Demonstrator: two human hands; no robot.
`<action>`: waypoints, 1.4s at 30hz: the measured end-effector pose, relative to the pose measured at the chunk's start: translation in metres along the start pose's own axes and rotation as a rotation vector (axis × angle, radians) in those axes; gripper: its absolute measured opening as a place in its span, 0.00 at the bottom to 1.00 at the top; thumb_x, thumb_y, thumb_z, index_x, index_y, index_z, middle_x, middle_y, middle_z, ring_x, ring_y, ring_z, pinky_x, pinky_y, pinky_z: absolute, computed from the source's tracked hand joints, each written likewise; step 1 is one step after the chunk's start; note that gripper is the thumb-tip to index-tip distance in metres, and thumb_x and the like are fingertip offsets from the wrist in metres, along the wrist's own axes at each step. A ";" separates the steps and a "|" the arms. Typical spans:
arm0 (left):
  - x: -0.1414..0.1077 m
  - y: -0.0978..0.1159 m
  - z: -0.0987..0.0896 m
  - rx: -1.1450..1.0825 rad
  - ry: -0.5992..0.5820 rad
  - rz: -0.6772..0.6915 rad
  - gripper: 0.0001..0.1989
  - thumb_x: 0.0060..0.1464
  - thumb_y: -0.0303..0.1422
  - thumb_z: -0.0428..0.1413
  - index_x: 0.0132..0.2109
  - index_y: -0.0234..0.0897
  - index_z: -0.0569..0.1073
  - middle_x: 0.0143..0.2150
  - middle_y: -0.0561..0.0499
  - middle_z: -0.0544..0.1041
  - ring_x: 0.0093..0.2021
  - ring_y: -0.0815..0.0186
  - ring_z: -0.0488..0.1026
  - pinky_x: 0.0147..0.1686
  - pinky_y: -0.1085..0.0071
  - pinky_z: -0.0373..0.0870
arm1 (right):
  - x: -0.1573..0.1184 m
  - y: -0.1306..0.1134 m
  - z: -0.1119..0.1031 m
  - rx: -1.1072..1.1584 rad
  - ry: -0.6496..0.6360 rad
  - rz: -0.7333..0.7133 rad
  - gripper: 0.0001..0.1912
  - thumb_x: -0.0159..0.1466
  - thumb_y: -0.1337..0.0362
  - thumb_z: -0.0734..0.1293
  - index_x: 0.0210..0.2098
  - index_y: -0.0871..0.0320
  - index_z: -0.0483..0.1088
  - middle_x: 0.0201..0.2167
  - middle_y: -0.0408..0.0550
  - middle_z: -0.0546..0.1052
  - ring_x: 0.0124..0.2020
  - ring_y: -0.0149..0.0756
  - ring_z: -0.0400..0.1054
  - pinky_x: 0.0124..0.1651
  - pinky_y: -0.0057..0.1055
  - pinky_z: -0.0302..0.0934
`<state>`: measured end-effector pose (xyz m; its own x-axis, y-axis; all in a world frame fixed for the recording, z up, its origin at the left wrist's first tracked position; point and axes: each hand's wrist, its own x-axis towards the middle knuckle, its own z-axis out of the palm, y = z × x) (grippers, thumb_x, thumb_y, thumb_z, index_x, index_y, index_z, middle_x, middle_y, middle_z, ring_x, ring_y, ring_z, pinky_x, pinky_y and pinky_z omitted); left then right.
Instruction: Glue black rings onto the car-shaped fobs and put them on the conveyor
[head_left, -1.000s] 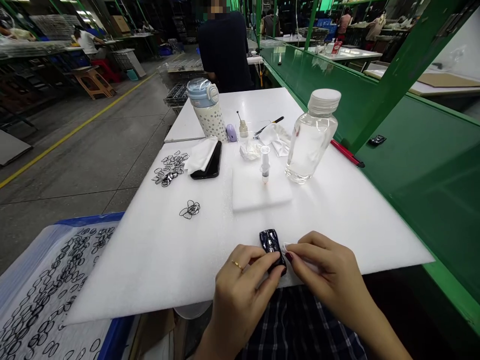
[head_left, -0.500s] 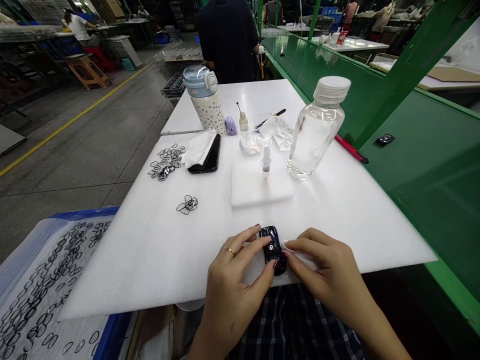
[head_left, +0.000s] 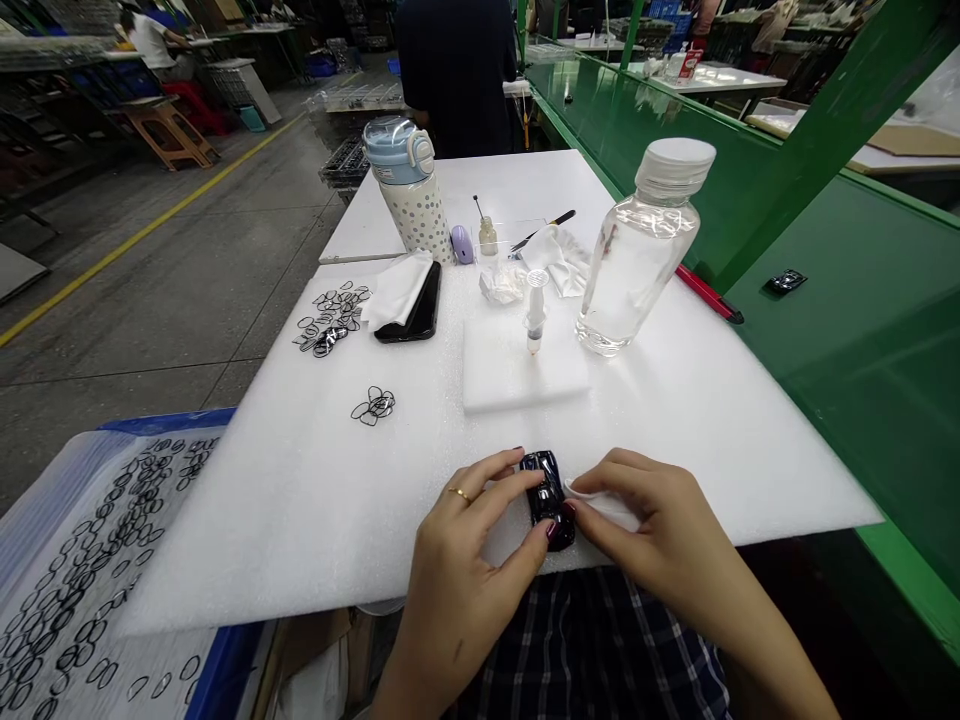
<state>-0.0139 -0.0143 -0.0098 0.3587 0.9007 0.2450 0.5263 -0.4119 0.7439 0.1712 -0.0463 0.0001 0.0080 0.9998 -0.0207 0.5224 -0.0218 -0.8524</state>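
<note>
At the table's near edge lies a small glossy black moulded piece (head_left: 546,490), shaped somewhat like a toy car. My left hand (head_left: 469,540) steadies it, thumb on its lower end and fingertips along its upper part. A white cloth (head_left: 611,508) is pinched in my right hand (head_left: 652,515), whose fingertips are at the piece's right side. Part of the cloth is hidden under that hand. Beyond both hands, a syringe (head_left: 535,312) stands on a white foam block (head_left: 525,385). Several thin black rings (head_left: 373,405) form a small pile left of the block.
A clear bottle (head_left: 637,250) stands at right, near a red tool (head_left: 709,293). A dotted tumbler (head_left: 412,195), black phone (head_left: 424,310) under white cloth, and another ring pile (head_left: 330,315) are at left. A similar black piece (head_left: 786,281) rests on the green belt (head_left: 847,330).
The camera view has shifted slightly. My right fingers have moved a little along the black piece's side, and more of the white cloth shows. My left hand keeps its hold.
</note>
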 end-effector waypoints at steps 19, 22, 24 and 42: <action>0.014 -0.002 -0.012 0.050 -0.327 0.043 0.34 0.48 0.28 0.63 0.62 0.48 0.64 0.64 0.55 0.66 0.63 0.62 0.62 0.62 0.60 0.64 | -0.022 0.016 0.012 -0.088 0.355 -0.405 0.13 0.63 0.75 0.65 0.46 0.58 0.72 0.35 0.47 0.72 0.33 0.28 0.68 0.32 0.25 0.64; 0.013 -0.002 -0.005 0.076 -0.236 0.055 0.33 0.47 0.29 0.63 0.60 0.45 0.66 0.62 0.54 0.68 0.61 0.62 0.64 0.61 0.61 0.65 | -0.028 0.017 0.023 -0.233 0.391 -0.536 0.17 0.62 0.77 0.65 0.49 0.59 0.71 0.37 0.50 0.72 0.33 0.31 0.68 0.31 0.27 0.64; 0.011 -0.002 -0.002 0.083 -0.215 0.081 0.32 0.47 0.26 0.61 0.60 0.45 0.66 0.61 0.54 0.69 0.61 0.63 0.64 0.61 0.61 0.65 | -0.028 0.016 0.031 -0.315 0.377 -0.578 0.16 0.62 0.75 0.66 0.48 0.58 0.72 0.38 0.52 0.73 0.33 0.34 0.67 0.31 0.31 0.64; 0.008 -0.002 0.004 0.167 -0.116 0.077 0.33 0.44 0.32 0.68 0.57 0.43 0.66 0.54 0.48 0.71 0.53 0.54 0.68 0.52 0.53 0.71 | -0.010 -0.002 -0.016 -0.599 0.330 -0.491 0.10 0.64 0.71 0.65 0.45 0.58 0.72 0.44 0.51 0.76 0.43 0.42 0.68 0.46 0.46 0.58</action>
<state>-0.0084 -0.0066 -0.0117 0.4842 0.8476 0.2169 0.6106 -0.5050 0.6101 0.1840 -0.0562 0.0100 -0.1384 0.8472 0.5130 0.8950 0.3287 -0.3014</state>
